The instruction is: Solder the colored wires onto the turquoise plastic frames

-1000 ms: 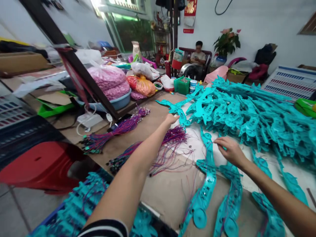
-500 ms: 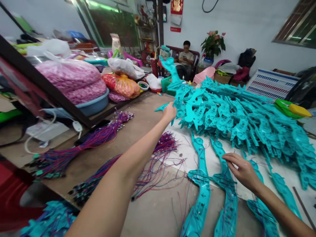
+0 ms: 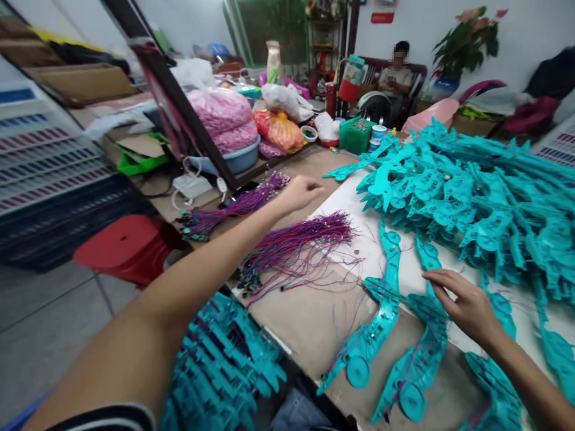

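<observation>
A blue basin (image 3: 245, 157) held bagged pink pieces (image 3: 220, 117). The left hand (image 3: 300, 193) had fingers curled together near wires (image 3: 309, 233); the right hand's (image 3: 469, 302) grip, beside a turquoise part (image 3: 429, 347) on the desk (image 3: 296, 317), was unclear.

It looks like a workshop set in a homely room: the tabletop (image 3: 309, 314) carries coloured wire bundles (image 3: 309, 235) near the centre and a heap of matching turquoise plastic parts (image 3: 483, 191) at three o'clock; crates (image 3: 45, 158) stand at nine, while a dark bench (image 3: 417, 73) and potted plant (image 3: 465, 45) sit at two.
</observation>
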The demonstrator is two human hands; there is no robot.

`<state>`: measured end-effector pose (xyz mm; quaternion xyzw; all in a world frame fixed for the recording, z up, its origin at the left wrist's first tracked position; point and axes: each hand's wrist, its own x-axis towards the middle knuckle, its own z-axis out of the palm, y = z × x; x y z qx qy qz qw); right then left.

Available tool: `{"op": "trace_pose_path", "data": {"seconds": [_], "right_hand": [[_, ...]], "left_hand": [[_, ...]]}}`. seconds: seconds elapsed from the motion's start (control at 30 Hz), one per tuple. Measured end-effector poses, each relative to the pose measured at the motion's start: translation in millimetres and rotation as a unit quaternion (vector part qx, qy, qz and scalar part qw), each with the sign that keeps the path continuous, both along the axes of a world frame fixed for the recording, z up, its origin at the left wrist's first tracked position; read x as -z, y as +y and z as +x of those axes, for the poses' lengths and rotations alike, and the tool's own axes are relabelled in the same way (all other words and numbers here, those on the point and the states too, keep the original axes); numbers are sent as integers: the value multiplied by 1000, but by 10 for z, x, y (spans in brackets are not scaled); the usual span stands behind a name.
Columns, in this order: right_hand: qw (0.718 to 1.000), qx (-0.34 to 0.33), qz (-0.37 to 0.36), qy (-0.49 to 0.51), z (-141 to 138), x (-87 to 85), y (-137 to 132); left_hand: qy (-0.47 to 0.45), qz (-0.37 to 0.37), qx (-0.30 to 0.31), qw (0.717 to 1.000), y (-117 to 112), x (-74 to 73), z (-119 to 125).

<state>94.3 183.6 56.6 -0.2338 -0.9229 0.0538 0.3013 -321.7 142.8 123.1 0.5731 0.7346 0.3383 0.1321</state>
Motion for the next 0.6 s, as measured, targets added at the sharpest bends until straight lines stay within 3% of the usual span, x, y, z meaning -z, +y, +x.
{"op": "trace_pose_path", "data": {"seconds": [0.07,0.13,0.2,0.27,0.33,0.43,0.53,0.6], "right_hand": [[999,-31,-7,-8,-180,6,-15],[997,-64,-22,-22,-410,11,-59],[993,-97,-38,-47,-669,31,-133],[986,-131,-46,-88,-938,69,-233],[977,-159,-42,-133,-1186,118,-345],[968,-175,-30,-179,-1437,179,-482],[969,-162,-33,-185,-1462,194,-526],[975,-142,-40,-168,-1387,173,-523]], "left_hand": [[52,-49,-56,996,-595,138,-201],[77,-75,-88,990,-1136,283,-234],[94,-80,-90,988,-1572,424,-100],[105,-81,-48,990,-1865,555,146],[123,-86,-6,989,-2010,676,417],[163,-125,-8,979,-2038,827,710],[176,-141,-11,974,-2029,887,801],[152,-119,-4,981,-2056,847,791]]}}
